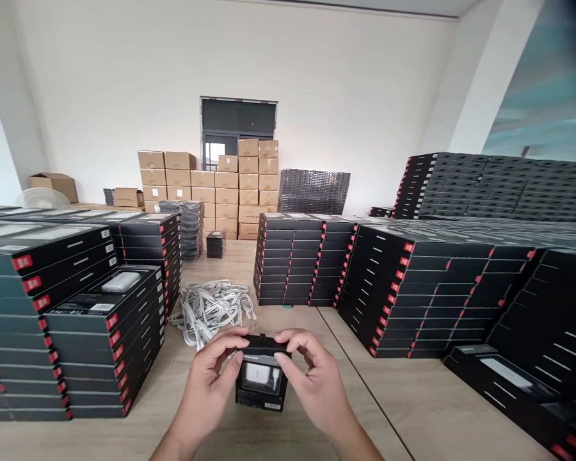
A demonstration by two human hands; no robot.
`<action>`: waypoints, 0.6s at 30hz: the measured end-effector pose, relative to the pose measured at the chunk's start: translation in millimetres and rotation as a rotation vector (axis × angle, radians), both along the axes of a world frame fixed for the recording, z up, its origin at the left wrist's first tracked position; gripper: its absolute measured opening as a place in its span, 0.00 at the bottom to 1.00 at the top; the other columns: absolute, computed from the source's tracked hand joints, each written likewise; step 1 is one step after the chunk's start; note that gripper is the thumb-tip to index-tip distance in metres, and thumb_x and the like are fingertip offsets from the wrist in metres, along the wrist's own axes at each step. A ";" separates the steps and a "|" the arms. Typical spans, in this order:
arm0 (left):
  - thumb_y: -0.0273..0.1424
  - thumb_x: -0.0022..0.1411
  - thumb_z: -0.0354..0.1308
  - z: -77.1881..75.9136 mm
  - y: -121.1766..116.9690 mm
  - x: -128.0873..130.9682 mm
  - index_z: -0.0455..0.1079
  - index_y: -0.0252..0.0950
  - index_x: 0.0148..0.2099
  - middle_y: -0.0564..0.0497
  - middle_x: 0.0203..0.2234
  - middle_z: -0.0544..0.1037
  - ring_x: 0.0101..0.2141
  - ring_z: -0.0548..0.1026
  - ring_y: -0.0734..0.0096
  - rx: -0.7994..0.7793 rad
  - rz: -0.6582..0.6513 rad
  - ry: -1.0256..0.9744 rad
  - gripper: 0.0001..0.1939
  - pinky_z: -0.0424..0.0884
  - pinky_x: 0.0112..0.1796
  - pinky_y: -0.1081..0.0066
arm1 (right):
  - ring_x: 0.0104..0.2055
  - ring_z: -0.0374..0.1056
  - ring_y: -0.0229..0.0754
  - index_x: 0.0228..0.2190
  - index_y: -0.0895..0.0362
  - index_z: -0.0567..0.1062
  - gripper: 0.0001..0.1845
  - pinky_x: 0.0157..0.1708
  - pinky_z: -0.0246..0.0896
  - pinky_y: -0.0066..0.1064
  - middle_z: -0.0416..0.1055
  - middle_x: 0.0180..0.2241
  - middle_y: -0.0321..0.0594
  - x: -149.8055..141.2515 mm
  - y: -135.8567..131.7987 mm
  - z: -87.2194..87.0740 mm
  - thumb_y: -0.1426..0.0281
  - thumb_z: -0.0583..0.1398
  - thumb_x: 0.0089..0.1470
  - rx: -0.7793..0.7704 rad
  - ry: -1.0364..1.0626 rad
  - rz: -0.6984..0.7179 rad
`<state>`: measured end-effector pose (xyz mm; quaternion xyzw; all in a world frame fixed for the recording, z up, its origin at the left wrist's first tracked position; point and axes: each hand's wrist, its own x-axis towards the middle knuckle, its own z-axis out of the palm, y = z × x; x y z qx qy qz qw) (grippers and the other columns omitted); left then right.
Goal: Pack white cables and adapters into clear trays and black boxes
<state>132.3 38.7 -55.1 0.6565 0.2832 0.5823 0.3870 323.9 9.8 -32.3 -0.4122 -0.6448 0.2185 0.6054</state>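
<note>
Between my two hands is a small black product box [261, 398] with a clear window that shows a white device inside. Its windowed face is turned toward me. My left hand [212, 378] pinches the upper left corner, thumb on the front and fingers along the top edge. On the upper right corner, my right hand [312, 374] grips in the same way. Just behind the box lies a loose heap of white cables [214, 307] on the wooden table [336, 416]. Whether the box's base rests on the table I cannot tell.
Stacks of black boxes [100, 346] rise at the left, and more black box stacks [451, 294] at the right. One windowed box [509, 384] lies at the near right. Cardboard cartons [225, 186] are piled by the back wall, near dark stacked trays [314, 191]. A table seam runs right of my hands.
</note>
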 end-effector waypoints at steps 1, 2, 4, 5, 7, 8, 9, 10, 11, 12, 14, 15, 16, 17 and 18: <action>0.35 0.63 0.55 0.1 0.2 0.5 0.75 0.40 0.42 0.45 0.49 0.76 0.52 0.71 0.60 -0.010 -0.002 -0.014 0.09 0.66 0.54 0.61 | 0.43 0.71 0.47 0.31 0.52 0.72 0.04 0.46 0.64 0.38 0.75 0.37 0.41 -0.4 0.5 0.7 0.68 0.63 0.53 -0.004 0.000 -0.001; 0.35 0.63 0.55 0.3 0.0 0.9 0.75 0.40 0.42 0.45 0.49 0.76 0.52 0.72 0.60 -0.018 -0.003 -0.026 0.09 0.66 0.53 0.61 | 0.43 0.71 0.48 0.33 0.52 0.74 0.03 0.46 0.65 0.38 0.75 0.37 0.41 -0.6 0.9 1.4 0.68 0.63 0.53 -0.006 -0.003 0.002; 0.35 0.63 0.56 1.1 -0.7 1.2 0.76 0.40 0.42 0.45 0.47 0.77 0.51 0.72 0.60 -0.027 -0.007 -0.037 0.09 0.67 0.53 0.61 | 0.43 0.70 0.47 0.34 0.51 0.77 0.04 0.46 0.65 0.37 0.75 0.37 0.42 -0.3 1.5 2.9 0.67 0.63 0.54 -0.003 -0.023 0.014; 0.35 0.63 0.56 1.4 -1.0 1.0 0.76 0.40 0.41 0.45 0.47 0.77 0.50 0.73 0.60 -0.027 -0.009 -0.039 0.09 0.67 0.52 0.61 | 0.43 0.70 0.47 0.34 0.51 0.78 0.04 0.45 0.64 0.37 0.75 0.37 0.42 0.4 1.8 3.4 0.67 0.63 0.54 -0.004 -0.036 0.024; 0.34 0.63 0.56 1.4 -1.1 0.4 0.76 0.40 0.40 0.45 0.46 0.77 0.50 0.73 0.60 -0.017 -0.006 -0.039 0.08 0.68 0.51 0.61 | 0.43 0.70 0.47 0.32 0.51 0.79 0.04 0.46 0.64 0.38 0.74 0.38 0.42 3.1 2.5 3.6 0.66 0.63 0.54 -0.018 -0.055 0.054; 0.33 0.63 0.55 1.0 -0.7 -0.1 0.76 0.40 0.40 0.45 0.46 0.77 0.50 0.73 0.60 -0.009 -0.004 -0.035 0.08 0.68 0.51 0.61 | 0.44 0.70 0.48 0.31 0.51 0.79 0.04 0.47 0.64 0.38 0.74 0.39 0.42 5.1 3.0 3.4 0.66 0.63 0.54 -0.037 -0.062 0.073; 0.33 0.63 0.55 0.4 -0.2 -0.6 0.76 0.40 0.39 0.45 0.47 0.76 0.50 0.73 0.59 0.000 -0.001 -0.029 0.09 0.68 0.51 0.61 | 0.45 0.70 0.48 0.30 0.51 0.79 0.04 0.48 0.63 0.39 0.74 0.40 0.43 7.3 3.4 3.1 0.66 0.63 0.54 -0.060 -0.065 0.095; 0.33 0.63 0.54 -0.5 0.5 -1.0 0.76 0.39 0.39 0.44 0.47 0.76 0.51 0.72 0.59 0.007 0.001 -0.021 0.09 0.68 0.51 0.60 | 0.46 0.70 0.48 0.30 0.51 0.80 0.05 0.49 0.63 0.39 0.73 0.42 0.43 9.9 3.9 2.8 0.65 0.63 0.54 -0.087 -0.066 0.120; 0.33 0.63 0.54 -1.6 1.3 -1.5 0.76 0.39 0.40 0.44 0.48 0.76 0.51 0.72 0.59 0.011 0.001 -0.009 0.09 0.68 0.52 0.60 | 0.47 0.69 0.49 0.30 0.51 0.80 0.06 0.50 0.63 0.40 0.73 0.43 0.43 12.5 4.3 2.6 0.64 0.63 0.54 -0.115 -0.065 0.149; 0.33 0.63 0.54 -2.9 2.1 -1.8 0.75 0.40 0.40 0.44 0.49 0.75 0.52 0.71 0.58 0.012 -0.003 0.004 0.09 0.67 0.52 0.59 | 0.48 0.69 0.49 0.31 0.51 0.80 0.06 0.50 0.63 0.41 0.73 0.45 0.44 15.1 4.6 2.6 0.64 0.63 0.54 -0.142 -0.062 0.178; 0.34 0.62 0.55 -5.7 3.6 -2.1 0.75 0.40 0.41 0.43 0.52 0.73 0.54 0.70 0.57 0.005 -0.014 0.024 0.09 0.66 0.54 0.58 | 0.50 0.69 0.50 0.32 0.51 0.81 0.07 0.50 0.63 0.41 0.72 0.47 0.44 19.4 5.3 2.9 0.63 0.64 0.53 -0.184 -0.050 0.226; 0.34 0.62 0.56 -7.2 4.1 -2.0 0.75 0.40 0.41 0.43 0.53 0.73 0.55 0.69 0.57 -0.003 -0.024 0.029 0.09 0.65 0.55 0.57 | 0.49 0.69 0.50 0.33 0.51 0.81 0.07 0.50 0.64 0.41 0.73 0.47 0.44 21.0 5.8 3.0 0.63 0.64 0.53 -0.199 -0.041 0.242; 0.34 0.62 0.56 -8.9 4.7 -1.8 0.75 0.40 0.41 0.42 0.54 0.72 0.56 0.68 0.57 -0.012 -0.037 0.030 0.09 0.64 0.56 0.57 | 0.49 0.69 0.50 0.35 0.50 0.81 0.08 0.49 0.64 0.41 0.73 0.47 0.44 22.1 6.5 2.7 0.62 0.65 0.52 -0.215 -0.038 0.251; 0.35 0.62 0.56 -10.7 5.2 -1.4 0.75 0.40 0.42 0.42 0.56 0.70 0.58 0.67 0.57 -0.023 -0.053 0.025 0.09 0.63 0.57 0.56 | 0.48 0.70 0.50 0.36 0.50 0.81 0.10 0.49 0.65 0.41 0.74 0.46 0.43 22.6 7.4 1.9 0.62 0.65 0.52 -0.230 -0.040 0.251; 0.35 0.62 0.56 -12.7 5.9 -1.1 0.75 0.40 0.45 0.43 0.58 0.68 0.59 0.65 0.57 -0.033 -0.073 0.012 0.11 0.61 0.58 0.56 | 0.47 0.70 0.50 0.38 0.50 0.81 0.11 0.48 0.65 0.41 0.75 0.45 0.43 22.7 8.6 0.7 0.62 0.65 0.52 -0.239 -0.042 0.238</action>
